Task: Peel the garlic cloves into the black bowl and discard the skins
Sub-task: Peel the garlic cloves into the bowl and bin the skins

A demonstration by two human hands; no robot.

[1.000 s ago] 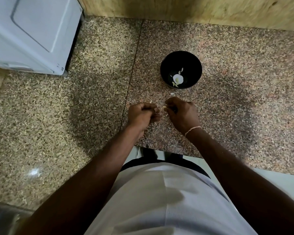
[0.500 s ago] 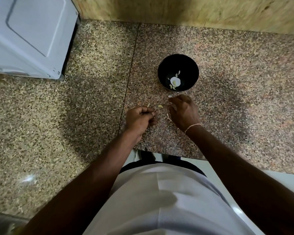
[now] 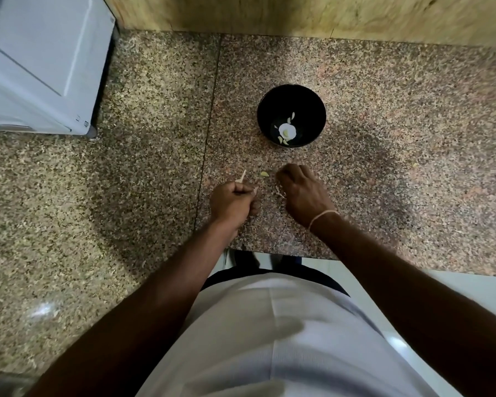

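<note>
Peeling garlic beside the black bowl (image 3: 291,115)

Left hand (image 3: 233,202) is pinching skins; right hand (image 3: 300,191), curled over scraps, is lying nearer the loose clove (image 3: 264,174).

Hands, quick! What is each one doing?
Left hand: fingers curled round garlic skins.
Right hand: fingers curled down on the counter; holding anything cannot be told.

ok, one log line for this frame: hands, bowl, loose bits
left hand: grips garlic skins | right hand: curled on counter, contents hidden | black bowl: peeled pieces inside | loose garlic piece: between hands
</note>
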